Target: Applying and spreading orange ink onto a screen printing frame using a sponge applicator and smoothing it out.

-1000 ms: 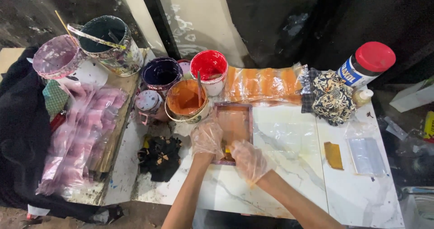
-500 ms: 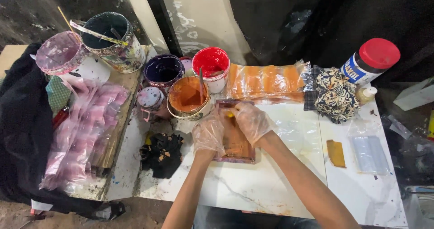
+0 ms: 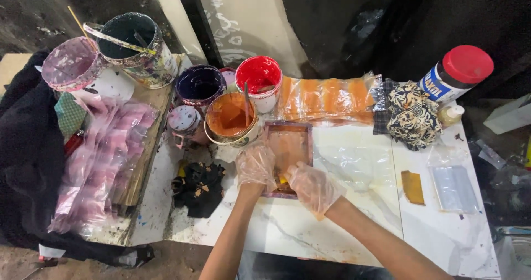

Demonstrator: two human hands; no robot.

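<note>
Two gloved hands meet at the near end of a small rectangular frame (image 3: 289,150) smeared with orange paint, lying flat on the white worktop (image 3: 354,224) at the centre of the picture. The left hand (image 3: 256,165) presses on the frame's lower left corner; the right hand (image 3: 314,187) closes over something yellow at the frame's lower edge, too hidden to identify. The hands sit close together, almost touching.

Half a second earlier the right hand lay at the frame's far end, near the paint pots; it has since drawn back to the near end, where it also was a second ago. The left hand has kept its place on the frame's left side throughout, and the frame has not shifted.

Just above the frame stands an orange paint pot (image 3: 229,118) with a stick in it, flanked by a red pot (image 3: 259,76) and a dark blue pot (image 3: 199,85). A plastic bag of orange pieces (image 3: 327,96) lies to the upper right, beside a patterned cloth (image 3: 410,117) and a red-capped jar (image 3: 457,73). A black rag (image 3: 200,186) lies to the left of the hands, with pink plastic packets (image 3: 105,158) farther left.
</note>
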